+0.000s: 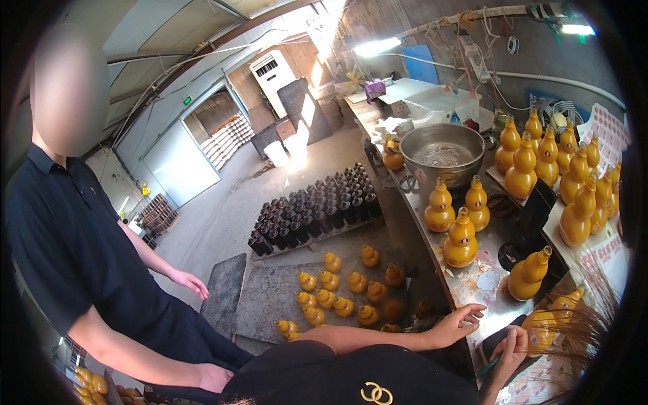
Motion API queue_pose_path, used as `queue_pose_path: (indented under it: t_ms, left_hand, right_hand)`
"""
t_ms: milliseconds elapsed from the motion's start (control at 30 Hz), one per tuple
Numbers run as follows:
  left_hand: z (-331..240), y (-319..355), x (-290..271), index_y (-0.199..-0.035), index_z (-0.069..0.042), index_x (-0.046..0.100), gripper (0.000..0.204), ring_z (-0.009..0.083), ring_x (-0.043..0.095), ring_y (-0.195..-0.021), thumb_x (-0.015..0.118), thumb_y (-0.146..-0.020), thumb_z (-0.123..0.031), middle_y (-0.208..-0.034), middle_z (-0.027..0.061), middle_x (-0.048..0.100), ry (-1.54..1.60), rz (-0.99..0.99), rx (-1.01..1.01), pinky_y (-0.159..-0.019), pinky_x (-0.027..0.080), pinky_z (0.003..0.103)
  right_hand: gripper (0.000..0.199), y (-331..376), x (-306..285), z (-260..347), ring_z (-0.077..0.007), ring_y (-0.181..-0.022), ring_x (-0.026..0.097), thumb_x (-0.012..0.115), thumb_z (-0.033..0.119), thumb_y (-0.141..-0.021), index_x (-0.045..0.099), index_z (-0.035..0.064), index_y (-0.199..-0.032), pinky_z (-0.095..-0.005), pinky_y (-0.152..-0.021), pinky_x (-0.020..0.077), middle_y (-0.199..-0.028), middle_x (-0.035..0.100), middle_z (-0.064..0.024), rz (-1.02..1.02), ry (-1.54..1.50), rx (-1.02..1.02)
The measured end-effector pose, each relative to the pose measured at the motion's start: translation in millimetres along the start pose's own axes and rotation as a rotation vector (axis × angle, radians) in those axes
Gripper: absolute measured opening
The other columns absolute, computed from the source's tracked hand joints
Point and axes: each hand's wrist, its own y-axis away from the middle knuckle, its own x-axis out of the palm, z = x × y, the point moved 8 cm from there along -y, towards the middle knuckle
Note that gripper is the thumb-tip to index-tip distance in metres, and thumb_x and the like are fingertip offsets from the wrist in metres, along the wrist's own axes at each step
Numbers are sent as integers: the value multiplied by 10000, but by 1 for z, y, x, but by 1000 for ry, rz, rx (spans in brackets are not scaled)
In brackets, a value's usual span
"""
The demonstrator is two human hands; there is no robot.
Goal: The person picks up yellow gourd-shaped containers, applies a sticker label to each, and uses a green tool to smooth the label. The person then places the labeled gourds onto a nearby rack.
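My left hand [460, 326] hovers at the near edge of the metal-topped workbench [480, 287], fingers loosely apart and nothing in them. To its right, my right hand [511, 352] is closed around a thin green stick-like tool [489, 366], mostly hidden by the fingers. Close beside that hand lies a yellow gourd-shaped bottle [540, 332], partly covered by strands of hair. Another gourd-shaped bottle [529, 273] stands tilted in view just beyond. Farther along the bench is a group of three, including one gourd-shaped bottle [461, 239].
A steel basin [443, 154] of water sits farther back. More gourd bottles [522, 169] crowd the right, around a dark upright panel [538, 202]. Several gourd bottles [325, 298] stand on a low board left, near rows of black containers [317, 214]. A person [81, 236] stands left.
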Motion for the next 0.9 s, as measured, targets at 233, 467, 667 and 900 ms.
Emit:
queue_pose_path:
  t_ms: [233, 467, 667, 900]
  left_hand:
    - [2, 1, -3, -1359, -57, 382, 435, 130, 470, -1102, 524, -956, -137, -1196, 57, 510, -2, -24, 4, -981, 386, 294]
    - [-1, 4, -9, -1352, -65, 389, 428, 132, 476, -1081, 527, -953, -136, -1196, 57, 501, 10, -44, 54, -963, 398, 295]
    - [-2, 5, -8, -1356, -66, 381, 431, 141, 480, -1081, 527, -962, -162, -1202, 68, 500, 18, -30, 45, -957, 404, 295]
    - [0, 4, -7, -1353, -63, 383, 430, 133, 475, -1082, 531, -959, -149, -1189, 60, 508, 4, -31, 70, -960, 400, 290]
  right_hand:
    - [153, 0, 1, -2, 2, -384, 299, 514, 197, -969, 551, 58, -917, -159, -344, 206, -537, 385, 57, -14, -25, 30]
    - [146, -4, 0, -5, 7, -385, 287, 515, 186, -968, 560, 55, -922, -157, -346, 196, -532, 379, 65, -37, -19, 16]
    - [152, -2, 5, -1, 9, -385, 277, 520, 194, -969, 560, 57, -918, -161, -348, 184, -521, 368, 68, -7, -40, 17]
    - [155, -2, 6, -1, 8, -388, 280, 521, 193, -968, 557, 55, -907, -162, -351, 185, -517, 372, 64, -7, -40, 13]
